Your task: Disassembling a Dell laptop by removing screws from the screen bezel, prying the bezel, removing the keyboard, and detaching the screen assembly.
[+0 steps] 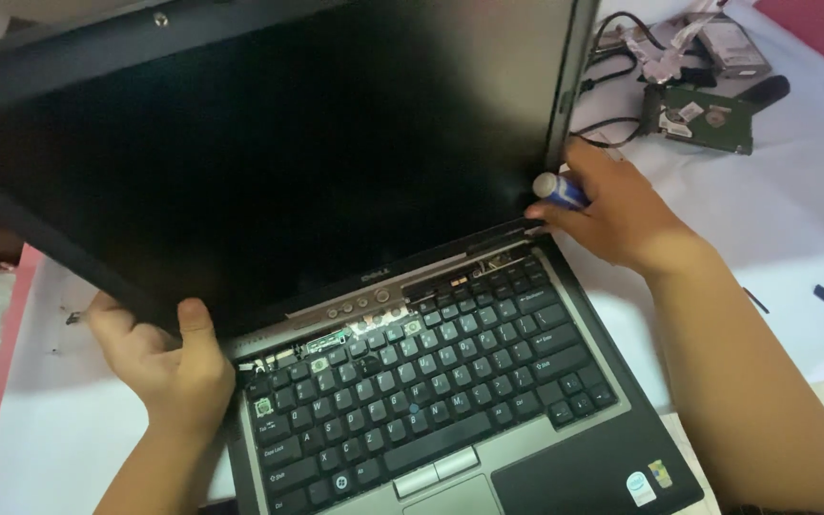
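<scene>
Mid-disassembly of a grey laptop (450,381) lying on the white table (793,229): hinge cover strip (441,286) above the keyboard looks lifted. Left hand (169,358) closed on the lower left corner of the tilted screen (269,143), thumb on the bezel. Right hand (612,215) curled around a blue-and-white screwdriver (558,188) at the right hinge. Likely next: steady screen, tip kept square on the hinge.

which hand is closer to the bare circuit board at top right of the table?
Right. The right hand, holding a blue-handled tool at the laptop's right hinge, sits just below-left of the circuit board. The left hand grips the screen's lower-left corner, across the laptop.
</scene>
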